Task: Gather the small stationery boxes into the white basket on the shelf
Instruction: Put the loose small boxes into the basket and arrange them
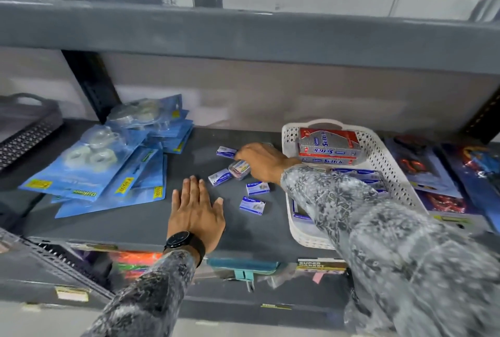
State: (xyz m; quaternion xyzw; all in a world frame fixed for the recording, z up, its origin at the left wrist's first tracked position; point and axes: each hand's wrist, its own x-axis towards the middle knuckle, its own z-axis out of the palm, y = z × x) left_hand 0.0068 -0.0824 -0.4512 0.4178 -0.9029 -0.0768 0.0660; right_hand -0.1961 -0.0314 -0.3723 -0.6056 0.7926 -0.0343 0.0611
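Several small blue-and-white stationery boxes lie loose on the grey shelf: one at the back, one to the left, and two nearer me. My right hand reaches over them, fingers curled on a small clear plastic case. My left hand, with a black watch, rests flat and open on the shelf. The white basket stands at the right and holds red-and-grey boxes plus more small blue boxes, partly hidden by my right sleeve.
A pile of blue tape blister packs lies on the shelf's left. A dark mesh basket stands at far left. Packaged goods lie right of the white basket. Another shelf hangs low overhead.
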